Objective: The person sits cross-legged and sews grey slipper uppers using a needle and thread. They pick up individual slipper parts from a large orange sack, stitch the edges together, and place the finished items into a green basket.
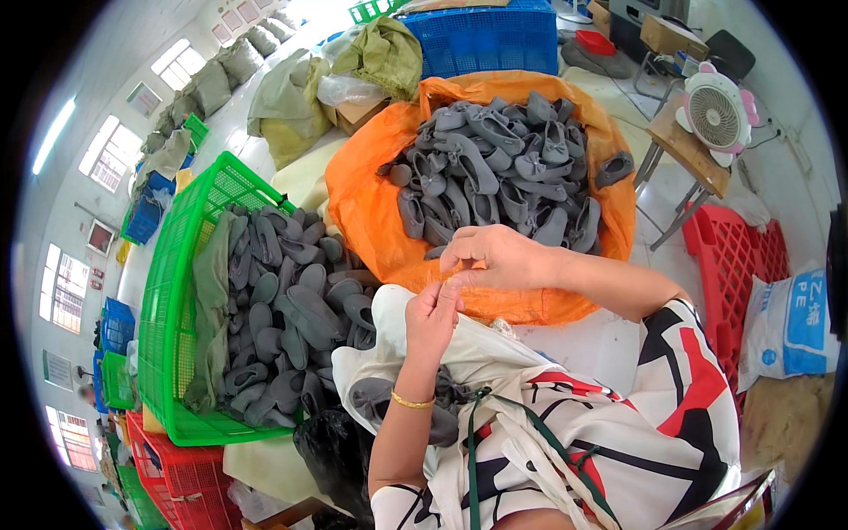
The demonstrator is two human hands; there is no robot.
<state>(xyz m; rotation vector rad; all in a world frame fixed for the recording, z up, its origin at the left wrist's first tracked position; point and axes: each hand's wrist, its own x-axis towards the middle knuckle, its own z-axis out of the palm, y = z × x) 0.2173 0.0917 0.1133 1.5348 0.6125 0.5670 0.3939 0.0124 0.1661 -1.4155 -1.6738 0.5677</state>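
Note:
My left hand (431, 316) and my right hand (502, 256) meet at the fingertips above my lap. The fingers of both are closed in a pinch; whatever is between them is too small to make out. Under my left forearm, grey shoes (371, 399) lie on the white cloth (393, 309) over my lap. Just beyond my hands, an orange sack (353, 185) gapes wide, heaped with grey slip-on shoes (477, 163), some with small bows. To my left is a green crate (163, 309) filled with similar grey shoes (305, 314).
A blue crate (477, 40) stands behind the orange sack. At right are a small table (693, 159) with a fan (717, 113), a red plastic pallet (733, 283) and a white-and-blue bag (791, 331). A black plastic bag (336, 455) and a red crate (181, 473) sit at lower left.

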